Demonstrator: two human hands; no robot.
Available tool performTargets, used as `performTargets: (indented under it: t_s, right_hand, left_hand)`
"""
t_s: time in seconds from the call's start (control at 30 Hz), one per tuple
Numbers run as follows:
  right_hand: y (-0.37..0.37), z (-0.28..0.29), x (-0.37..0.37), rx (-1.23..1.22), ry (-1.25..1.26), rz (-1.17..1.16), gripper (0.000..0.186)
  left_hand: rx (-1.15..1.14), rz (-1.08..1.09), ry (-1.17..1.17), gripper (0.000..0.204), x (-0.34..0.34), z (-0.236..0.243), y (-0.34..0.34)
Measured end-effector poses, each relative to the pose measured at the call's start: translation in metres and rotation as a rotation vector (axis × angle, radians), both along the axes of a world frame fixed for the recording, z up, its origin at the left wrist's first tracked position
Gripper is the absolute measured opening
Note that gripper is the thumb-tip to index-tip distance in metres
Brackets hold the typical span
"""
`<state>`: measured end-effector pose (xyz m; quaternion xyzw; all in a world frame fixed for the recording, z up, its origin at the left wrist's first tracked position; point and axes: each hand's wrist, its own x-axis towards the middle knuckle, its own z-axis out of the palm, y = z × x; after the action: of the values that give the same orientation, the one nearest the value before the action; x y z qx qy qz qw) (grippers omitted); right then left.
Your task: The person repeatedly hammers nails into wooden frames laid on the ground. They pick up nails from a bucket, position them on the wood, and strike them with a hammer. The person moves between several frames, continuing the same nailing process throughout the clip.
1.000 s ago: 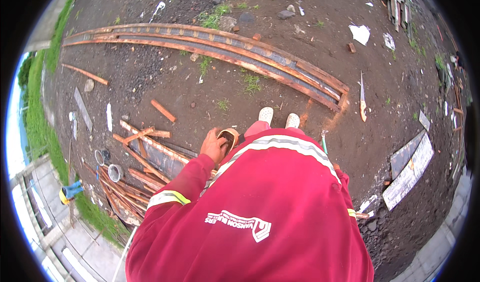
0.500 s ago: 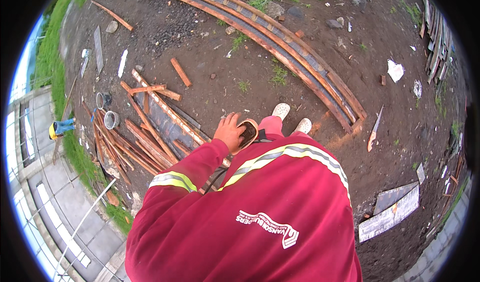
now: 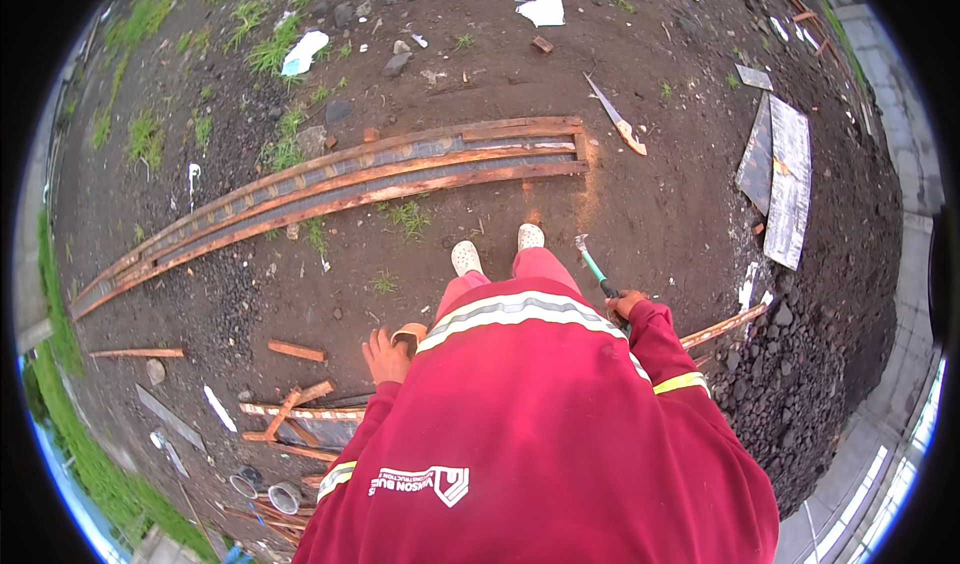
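My right hand (image 3: 627, 304) is closed around a hammer (image 3: 596, 267) with a teal and dark handle; its metal head points away from me above the dirt. At my left hip, my left hand (image 3: 385, 355) has its fingers apart beside a tan-rimmed waist pouch (image 3: 409, 335). Whether the thumb reaches inside the pouch is hard to make out. Beyond my feet lies a long wooden frame (image 3: 360, 192) of reddish planks with a grey panel between them. A handsaw (image 3: 620, 122) with a wooden handle rests on the soil past the frame's right end.
Dark gravel (image 3: 770, 404) is heaped at the right, near two grey-white boards (image 3: 790, 179). Loose lumber (image 3: 300, 412) lies at the lower left, next to two buckets (image 3: 285, 497). Scraps of white sheet (image 3: 543, 8) and stones are scattered on the far ground.
The view has swung right, bringing the long frame across in front of me. My right hand with the hammer has come into sight. My left hand has spread from the pouch's rim.
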<state>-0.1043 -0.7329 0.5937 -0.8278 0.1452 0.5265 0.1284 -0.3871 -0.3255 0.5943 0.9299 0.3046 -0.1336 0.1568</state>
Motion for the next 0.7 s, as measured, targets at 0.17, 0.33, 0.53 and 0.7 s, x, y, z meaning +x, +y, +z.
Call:
performTargets:
  t_s: [0.17, 0.33, 0.53, 0.7]
  right_hand:
    - [-0.025, -0.022, -0.012, 0.168, 0.019, -0.477, 0.027]
    - [-0.057, -0.037, -0.003, 0.259, -0.027, -0.749, 0.026]
    - [-0.105, -0.068, 0.062, 0.316, 0.004, -0.881, 0.025]
    - [-0.141, -0.092, 0.13, 0.383, 0.08, -1.033, 0.022]
  left_hand:
    - [0.141, -0.201, 0.063, 0.027, 0.024, -0.022, 0.014]
    - [0.014, -0.102, -0.079, 0.047, 0.052, -0.051, 0.025]
    - [-0.165, -0.121, 0.015, 0.044, 0.133, -0.043, 0.007]
    - [-0.213, -0.177, 0.082, 0.034, 0.235, 0.006, -0.04]
